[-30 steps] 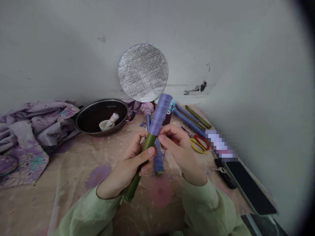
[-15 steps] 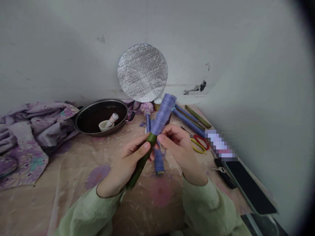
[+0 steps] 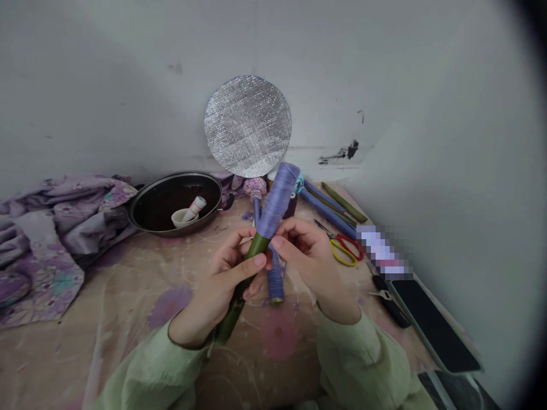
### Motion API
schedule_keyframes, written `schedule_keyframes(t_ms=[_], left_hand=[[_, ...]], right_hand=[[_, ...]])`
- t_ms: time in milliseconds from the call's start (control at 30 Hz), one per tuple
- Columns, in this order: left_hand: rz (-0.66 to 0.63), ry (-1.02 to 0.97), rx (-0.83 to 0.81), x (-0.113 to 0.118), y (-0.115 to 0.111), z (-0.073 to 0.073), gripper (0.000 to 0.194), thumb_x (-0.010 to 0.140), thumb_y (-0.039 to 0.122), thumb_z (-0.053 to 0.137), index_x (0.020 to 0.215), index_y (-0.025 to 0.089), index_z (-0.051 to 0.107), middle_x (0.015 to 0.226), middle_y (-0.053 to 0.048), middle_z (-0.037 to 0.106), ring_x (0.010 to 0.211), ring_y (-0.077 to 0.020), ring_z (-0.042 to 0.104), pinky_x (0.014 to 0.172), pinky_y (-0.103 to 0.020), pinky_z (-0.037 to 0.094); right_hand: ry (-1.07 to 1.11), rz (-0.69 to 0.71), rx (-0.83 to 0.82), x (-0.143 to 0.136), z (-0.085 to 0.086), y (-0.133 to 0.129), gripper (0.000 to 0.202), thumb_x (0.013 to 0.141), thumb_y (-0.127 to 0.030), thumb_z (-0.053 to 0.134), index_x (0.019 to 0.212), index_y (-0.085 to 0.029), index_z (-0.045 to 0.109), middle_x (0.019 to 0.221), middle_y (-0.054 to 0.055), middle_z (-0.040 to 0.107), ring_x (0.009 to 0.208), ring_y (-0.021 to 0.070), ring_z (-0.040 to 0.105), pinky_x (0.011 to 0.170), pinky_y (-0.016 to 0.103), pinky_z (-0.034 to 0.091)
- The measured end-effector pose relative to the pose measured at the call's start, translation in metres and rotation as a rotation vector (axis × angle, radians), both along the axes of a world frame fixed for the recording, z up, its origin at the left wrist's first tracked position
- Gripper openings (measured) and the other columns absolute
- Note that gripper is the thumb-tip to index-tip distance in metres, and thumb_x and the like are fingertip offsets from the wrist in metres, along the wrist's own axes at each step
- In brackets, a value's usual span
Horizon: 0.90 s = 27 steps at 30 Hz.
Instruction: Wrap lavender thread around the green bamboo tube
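A green stick (image 3: 231,320), its upper part wound closely with purple thread (image 3: 279,199), slants up and to the right before me. My left hand (image 3: 216,287) is closed around the bare green part, thumb on top. Fingertips of my right hand (image 3: 314,265) are pinched at the lower edge of the winding. A thin strand runs up toward them beside a blue-purple spool (image 3: 276,287), which is below the stick; the pinch itself is partly hidden.
Left stand a dark pan (image 3: 149,208) holding a small bowl (image 3: 179,219), and floral cloth (image 3: 51,239). A silver disc (image 3: 248,125) stands at the wall. Rightward lie scissors (image 3: 344,250), wrapped and bare sticks (image 3: 327,208), keys (image 3: 384,294) and a phone (image 3: 436,324).
The stick has shifted slightly left and down. My left thumb has lowered along the green part, and its fingers have shifted. My right hand stays at the winding's lower edge.
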<state>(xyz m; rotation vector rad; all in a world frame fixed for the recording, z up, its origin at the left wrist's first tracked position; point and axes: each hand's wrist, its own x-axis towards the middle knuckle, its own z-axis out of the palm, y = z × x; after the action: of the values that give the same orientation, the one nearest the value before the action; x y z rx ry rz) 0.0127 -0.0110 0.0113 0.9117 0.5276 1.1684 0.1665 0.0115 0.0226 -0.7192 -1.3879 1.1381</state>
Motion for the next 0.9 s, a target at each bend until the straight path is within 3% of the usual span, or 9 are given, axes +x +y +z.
schedule_keyframes(t_ms=[167,300,500,700,900], left_hand=[[0.094,0.061,-0.008,0.0,0.0009,0.0021,0.023,0.078,0.028,0.085,0.098,0.02,0.077,0.073,0.001,0.071,0.062,-0.0082,0.064,0.055,-0.015,0.052],[0.15,0.135,-0.017,-0.0035,0.0004,0.0036,0.026,0.074,0.034,0.089,0.096,0.021,0.081,0.081,0.0,0.074,0.068,-0.0082,0.065,0.068,-0.017,0.054],[0.092,0.203,0.014,-0.0042,-0.0033,0.0096,0.022,0.086,0.038,0.077,0.091,0.016,0.077,0.068,-0.001,0.065,0.061,-0.0114,0.059,0.058,-0.022,0.049],[0.034,0.092,-0.045,-0.0014,-0.0052,0.0063,0.024,0.089,0.038,0.072,0.09,0.015,0.07,0.073,0.0,0.06,0.051,-0.0055,0.047,0.046,-0.017,0.035],[0.003,0.064,-0.023,-0.0014,-0.0034,0.0032,0.022,0.085,0.03,0.078,0.1,0.021,0.064,0.064,0.007,0.056,0.041,-0.0021,0.039,0.039,-0.012,0.03]], right_hand=[[0.041,0.045,-0.053,0.0012,0.0004,-0.0016,0.017,0.082,-0.023,0.076,0.074,-0.022,0.061,0.062,-0.005,0.062,0.051,0.0098,0.059,0.05,0.022,0.049],[0.053,0.038,-0.055,0.0004,0.0024,-0.004,0.021,0.081,-0.028,0.079,0.072,-0.022,0.06,0.06,-0.005,0.065,0.051,0.0112,0.063,0.048,0.023,0.051],[0.107,0.141,-0.1,-0.0017,0.0037,-0.0055,0.031,0.085,-0.042,0.078,0.073,-0.023,0.057,0.057,-0.005,0.066,0.047,0.0139,0.068,0.047,0.026,0.057],[0.052,0.074,-0.101,-0.0032,-0.0025,-0.0037,0.027,0.08,-0.034,0.084,0.072,-0.021,0.061,0.06,-0.004,0.069,0.053,0.0127,0.07,0.049,0.021,0.05],[0.004,0.034,-0.068,-0.0042,-0.0018,-0.0039,0.032,0.079,-0.044,0.083,0.071,-0.022,0.062,0.061,-0.004,0.065,0.051,0.01,0.062,0.048,0.021,0.049]])
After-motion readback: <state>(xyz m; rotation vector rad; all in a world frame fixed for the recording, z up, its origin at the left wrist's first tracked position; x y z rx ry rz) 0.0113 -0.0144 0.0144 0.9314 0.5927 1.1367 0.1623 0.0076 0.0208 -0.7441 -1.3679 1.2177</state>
